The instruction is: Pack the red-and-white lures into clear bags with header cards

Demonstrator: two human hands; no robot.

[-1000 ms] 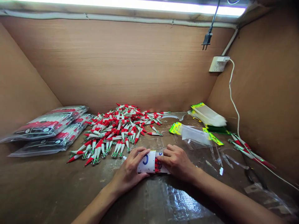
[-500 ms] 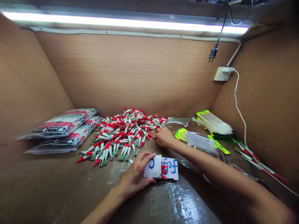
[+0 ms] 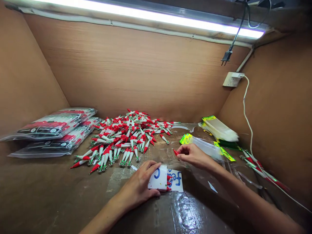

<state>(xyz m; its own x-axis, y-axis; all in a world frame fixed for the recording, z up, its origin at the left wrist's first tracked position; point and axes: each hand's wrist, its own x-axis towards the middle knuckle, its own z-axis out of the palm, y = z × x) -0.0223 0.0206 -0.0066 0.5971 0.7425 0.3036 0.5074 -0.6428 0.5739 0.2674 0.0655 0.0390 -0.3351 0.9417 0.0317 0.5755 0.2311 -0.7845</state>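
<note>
My left hand (image 3: pixel 138 182) grips a small white card box (image 3: pixel 158 182) marked with a blue letter, thumb at its lower edge and fingers at its top. Red tips of several fishing lures (image 3: pixel 169 183) stick out of its right end, over a white flap with blue handwriting (image 3: pixel 178 180). Above and right of the box, my right hand (image 3: pixel 191 154) pinches one red-tipped fishing lure (image 3: pixel 175 152); the rest of that lure is hidden by the fingers. Beyond both hands lies a heap of red and white squid-jig lures (image 3: pixel 129 130) with green hooks.
Packed plastic bags (image 3: pixel 56 126) are stacked at the left. Clear sleeves with yellow headers (image 3: pixel 219 128) lie at the back right, with more sleeves (image 3: pixel 204 146) nearer. A few lures (image 3: pixel 263 172) rest by the right wall under a white cable (image 3: pixel 246 107). A black plug (image 3: pixel 227 56) hangs above.
My right hand left the box, reached to the heap's right edge, and has come back toward the box with a lure. My left hand has kept its grip on the box.
</note>
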